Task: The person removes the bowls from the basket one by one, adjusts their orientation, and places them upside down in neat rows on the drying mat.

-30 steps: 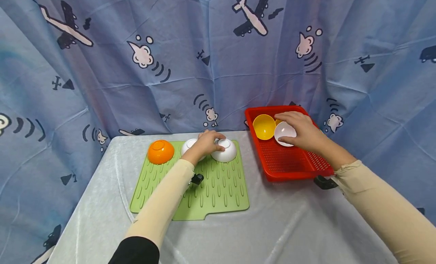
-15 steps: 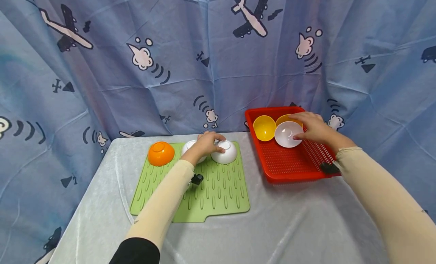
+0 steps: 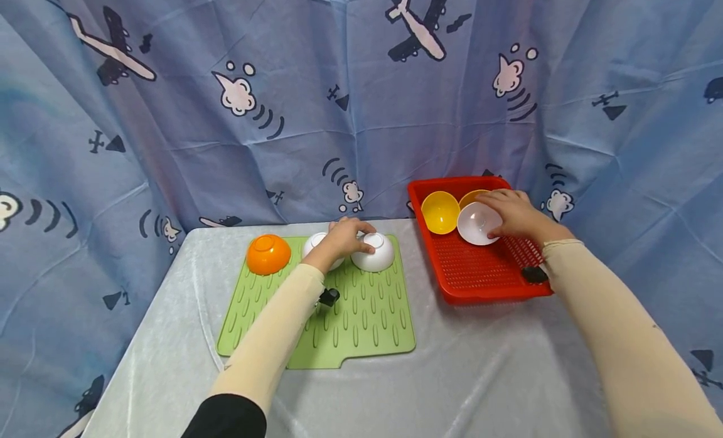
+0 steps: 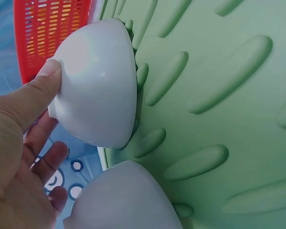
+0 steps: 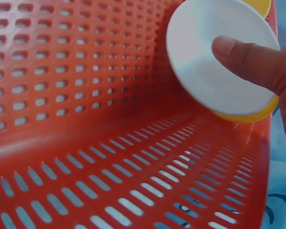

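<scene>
On the green ridged mat, my left hand grips an upturned white bowl, thumb against its side. A second upturned white bowl lies just left of it, partly hidden by the hand. An upturned orange bowl stands further left. In the red basket, my right hand holds another white bowl, thumb inside it. That bowl leans on an orange-yellow bowl, beside a yellow bowl.
The mat and basket sit on a pale grey table, backed by a blue curtain with aeroplane prints. The near half of the mat and the basket's perforated floor are bare. Black wrist cameras show on both forearms.
My right hand has carried the white bowl back and to the right in the basket, tipping it against the orange-yellow bowl. The left hand has stayed on its bowl.
</scene>
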A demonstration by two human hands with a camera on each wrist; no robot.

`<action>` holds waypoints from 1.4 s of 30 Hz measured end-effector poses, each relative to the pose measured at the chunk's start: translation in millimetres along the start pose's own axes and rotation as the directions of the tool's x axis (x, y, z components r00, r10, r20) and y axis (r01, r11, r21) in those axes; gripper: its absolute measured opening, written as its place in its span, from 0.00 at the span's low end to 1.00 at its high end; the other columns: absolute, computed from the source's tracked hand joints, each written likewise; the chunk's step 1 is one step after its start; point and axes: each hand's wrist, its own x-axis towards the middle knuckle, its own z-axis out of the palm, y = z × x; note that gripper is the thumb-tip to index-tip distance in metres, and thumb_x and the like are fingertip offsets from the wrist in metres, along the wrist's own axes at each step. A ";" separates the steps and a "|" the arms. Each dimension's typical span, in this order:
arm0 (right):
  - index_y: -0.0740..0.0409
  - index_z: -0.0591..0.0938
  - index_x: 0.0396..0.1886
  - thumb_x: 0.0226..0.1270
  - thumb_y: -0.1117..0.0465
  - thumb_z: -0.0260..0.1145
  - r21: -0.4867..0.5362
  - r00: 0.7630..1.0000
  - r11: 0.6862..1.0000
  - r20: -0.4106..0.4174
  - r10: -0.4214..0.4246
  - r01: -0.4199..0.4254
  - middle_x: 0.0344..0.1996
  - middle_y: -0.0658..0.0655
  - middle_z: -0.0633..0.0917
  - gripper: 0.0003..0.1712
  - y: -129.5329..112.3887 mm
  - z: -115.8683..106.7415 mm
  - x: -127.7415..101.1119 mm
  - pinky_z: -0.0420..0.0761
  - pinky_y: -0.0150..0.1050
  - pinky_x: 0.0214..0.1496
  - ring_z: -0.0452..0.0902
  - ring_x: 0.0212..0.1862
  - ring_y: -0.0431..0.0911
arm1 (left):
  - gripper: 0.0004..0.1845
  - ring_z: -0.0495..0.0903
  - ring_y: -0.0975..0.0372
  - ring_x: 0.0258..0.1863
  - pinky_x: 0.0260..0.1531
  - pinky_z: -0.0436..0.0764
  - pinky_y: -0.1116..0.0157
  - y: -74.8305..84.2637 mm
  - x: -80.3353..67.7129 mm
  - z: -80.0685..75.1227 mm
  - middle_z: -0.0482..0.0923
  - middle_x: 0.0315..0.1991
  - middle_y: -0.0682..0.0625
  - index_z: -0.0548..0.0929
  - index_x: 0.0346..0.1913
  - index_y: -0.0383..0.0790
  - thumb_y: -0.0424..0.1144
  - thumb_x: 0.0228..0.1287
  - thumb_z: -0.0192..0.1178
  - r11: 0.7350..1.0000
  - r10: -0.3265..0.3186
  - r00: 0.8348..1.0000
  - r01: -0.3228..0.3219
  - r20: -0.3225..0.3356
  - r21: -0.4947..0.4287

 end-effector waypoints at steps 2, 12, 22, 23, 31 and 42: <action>0.57 0.67 0.77 0.46 0.55 0.86 -0.009 1.000 1.000 0.007 -0.001 0.001 0.75 0.66 0.67 0.58 2.4 3.5 -0.4 0.48 0.69 0.72 0.50 0.76 0.67 | 0.30 0.71 0.57 0.61 0.63 0.60 0.52 -0.7 0.0 1.9 0.82 0.61 0.59 0.83 0.64 0.53 0.53 0.58 0.75 1.000 0.000 1.000 0.000 0.001 -0.006; 0.58 0.58 0.81 0.36 0.55 0.89 -0.162 0.991 0.978 -0.003 -0.131 0.129 0.76 0.65 0.64 0.72 15.9 12.6 -4.8 0.39 0.69 0.76 0.49 0.75 0.65 | 0.29 0.71 0.57 0.63 0.63 0.59 0.52 -2.4 -0.1 2.5 0.82 0.61 0.59 0.84 0.63 0.54 0.52 0.57 0.75 1.000 -0.009 1.000 0.009 -0.018 -0.026; 0.61 0.57 0.81 0.38 0.49 0.88 -0.296 0.987 0.945 -0.032 -0.158 0.142 0.71 0.67 0.66 0.72 24.9 18.7 -0.2 0.31 0.69 0.77 0.50 0.74 0.65 | 0.30 0.71 0.57 0.61 0.62 0.59 0.52 -4.0 2.6 1.8 0.82 0.62 0.58 0.84 0.63 0.54 0.53 0.56 0.76 0.999 -0.021 1.000 0.020 -0.015 -0.038; 0.61 0.58 0.80 0.38 0.48 0.88 -0.298 0.986 0.944 -0.042 -0.162 0.142 0.70 0.67 0.67 0.72 24.6 18.5 0.8 0.31 0.69 0.77 0.51 0.74 0.65 | 0.30 0.71 0.57 0.61 0.62 0.59 0.52 -4.5 2.8 1.7 0.82 0.62 0.59 0.84 0.63 0.54 0.53 0.56 0.75 0.999 -0.021 1.000 0.021 -0.016 -0.034; 0.59 0.65 0.74 0.33 0.38 0.88 -0.162 0.993 0.985 -0.096 -0.073 0.057 0.69 0.66 0.69 0.69 19.4 20.4 7.4 0.30 0.71 0.76 0.51 0.74 0.65 | 0.29 0.71 0.57 0.61 0.61 0.60 0.51 -5.8 4.0 2.2 0.83 0.61 0.58 0.84 0.62 0.54 0.52 0.56 0.76 0.999 -0.018 1.000 0.017 -0.020 -0.042; 0.62 0.70 0.71 0.34 0.41 0.89 0.102 0.986 0.992 -0.146 0.086 -0.072 0.66 0.70 0.73 0.65 -7.5 -0.8 -2.2 0.36 0.75 0.71 0.55 0.72 0.68 | 0.28 0.71 0.57 0.62 0.62 0.61 0.51 -6.0 3.2 5.0 0.83 0.61 0.59 0.84 0.62 0.55 0.53 0.56 0.76 0.999 -0.014 1.000 0.013 -0.024 -0.038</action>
